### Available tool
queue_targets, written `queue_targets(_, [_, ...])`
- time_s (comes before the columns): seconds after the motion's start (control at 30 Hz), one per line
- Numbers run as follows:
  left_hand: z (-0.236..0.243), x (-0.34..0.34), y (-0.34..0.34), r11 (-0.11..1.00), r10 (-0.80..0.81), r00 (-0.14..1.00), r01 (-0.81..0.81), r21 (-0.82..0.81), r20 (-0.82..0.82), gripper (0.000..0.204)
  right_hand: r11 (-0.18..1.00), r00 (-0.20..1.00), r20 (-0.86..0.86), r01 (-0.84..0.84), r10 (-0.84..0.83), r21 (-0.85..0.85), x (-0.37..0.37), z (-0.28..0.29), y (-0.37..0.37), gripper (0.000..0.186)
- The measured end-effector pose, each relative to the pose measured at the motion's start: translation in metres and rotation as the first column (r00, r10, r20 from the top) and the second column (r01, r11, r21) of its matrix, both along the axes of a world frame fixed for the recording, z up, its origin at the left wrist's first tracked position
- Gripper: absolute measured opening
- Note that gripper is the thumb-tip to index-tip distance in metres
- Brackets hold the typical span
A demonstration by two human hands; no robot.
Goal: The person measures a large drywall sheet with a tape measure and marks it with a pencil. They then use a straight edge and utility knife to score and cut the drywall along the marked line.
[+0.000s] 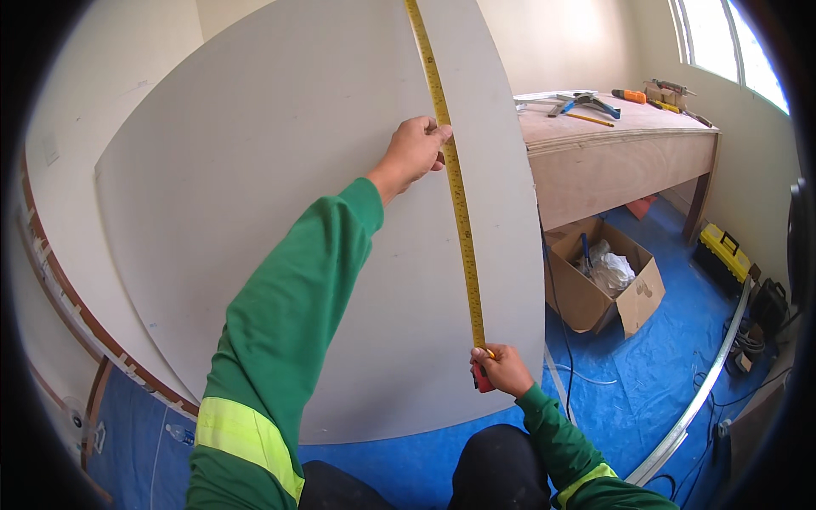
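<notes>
A large pale grey board [280, 170] stands upright in front of me, with a yellow tape blade [463, 221] stretched vertically along its right part, running off the top edge of the view. My left hand [414, 153] pinches the blade in the upper middle. Lower down, my right hand [508, 371] grips the red-and-black tape measure case [483, 381] and what looks like a yellow pencil [490, 352], against the board near its lower right.
At right, a plywood bench [612, 166] carries an orange tool [629, 96] and clamps. On blue sheeting [637, 382] lie a cardboard box [633, 299], a yellow-black toolbox [721, 249], metal channel and cables. A wall with wooden trim stands left.
</notes>
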State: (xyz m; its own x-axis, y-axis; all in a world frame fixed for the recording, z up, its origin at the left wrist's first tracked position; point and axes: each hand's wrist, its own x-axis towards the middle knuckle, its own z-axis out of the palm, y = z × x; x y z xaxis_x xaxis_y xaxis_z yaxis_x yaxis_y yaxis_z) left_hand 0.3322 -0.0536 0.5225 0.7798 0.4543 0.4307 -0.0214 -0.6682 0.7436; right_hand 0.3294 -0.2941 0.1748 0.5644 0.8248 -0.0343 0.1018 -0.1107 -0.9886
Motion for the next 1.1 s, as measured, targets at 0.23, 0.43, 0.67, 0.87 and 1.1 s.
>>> queue_targets(0.23, [-0.014, 0.006, 0.008, 0.997, -0.042, 0.999, 0.043, -0.066, 0.013, 0.033, 0.999, 0.999, 0.050, 0.024, -0.023, -0.024, 0.005, -0.015, -0.001, 0.045])
queue_targets(0.43, [-0.016, 0.016, 0.009, 0.997, -0.041, 0.999, 0.042, -0.058, 0.021, 0.032, 1.000, 1.000, -0.005, 0.018, -0.018, 0.020, 0.018, -0.023, 0.002, 0.046])
queue_targets(0.67, [-0.026, 0.016, 0.006, 0.995, -0.076, 0.997, 0.076, -0.061, -0.002, 0.032, 0.999, 0.999, 0.007, 0.044, -0.044, 0.021, 0.026, -0.031, 0.002, 0.046])
queue_targets(0.87, [-0.083, -0.009, 0.010, 0.972, -0.234, 0.929, 0.221, -0.076, -0.287, 0.039, 0.989, 0.992, -0.041, 0.119, -0.116, 0.090, 0.033, -0.046, 0.003, 0.044])
queue_targets(1.1, [-0.276, -0.138, 0.035, 0.805, -0.533, 0.220, 0.429, -0.410, -0.817, 0.062, 0.973, 0.964, 0.141, 0.220, -0.228, 0.069, 0.050, -0.082, 0.000, 0.044])
